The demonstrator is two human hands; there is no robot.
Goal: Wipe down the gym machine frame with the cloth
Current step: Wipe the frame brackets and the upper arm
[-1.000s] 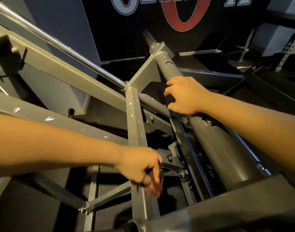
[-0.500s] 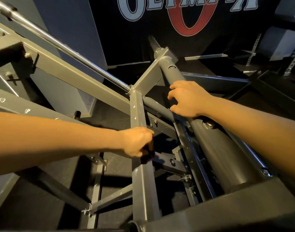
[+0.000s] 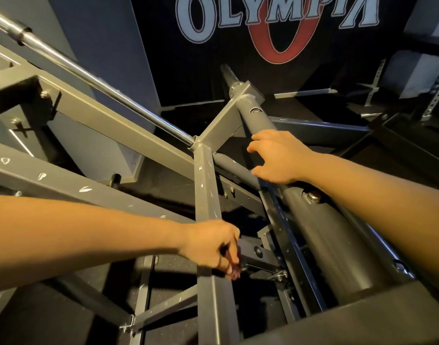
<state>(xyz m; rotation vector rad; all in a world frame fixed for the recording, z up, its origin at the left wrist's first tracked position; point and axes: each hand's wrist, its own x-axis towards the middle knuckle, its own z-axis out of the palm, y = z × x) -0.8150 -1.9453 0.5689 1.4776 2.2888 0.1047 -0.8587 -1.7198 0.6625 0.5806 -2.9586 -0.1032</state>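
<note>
Head, left hand point(image 3: 211, 245) gripping scuffed square beam point(image 3: 206, 190), right hand point(image 3: 280, 155) on round tube point(image 3: 258, 123)

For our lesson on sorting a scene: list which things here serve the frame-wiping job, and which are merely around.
Job: left hand, dark cloth in its grip, square frame post, right hand on round tube.
Around: chrome bar, Olympia banner, perforated upright.

The dark wall banner point(image 3: 275, 28) behind the machine reads "OLYMPIA" in pale letters over a red ring.
</note>
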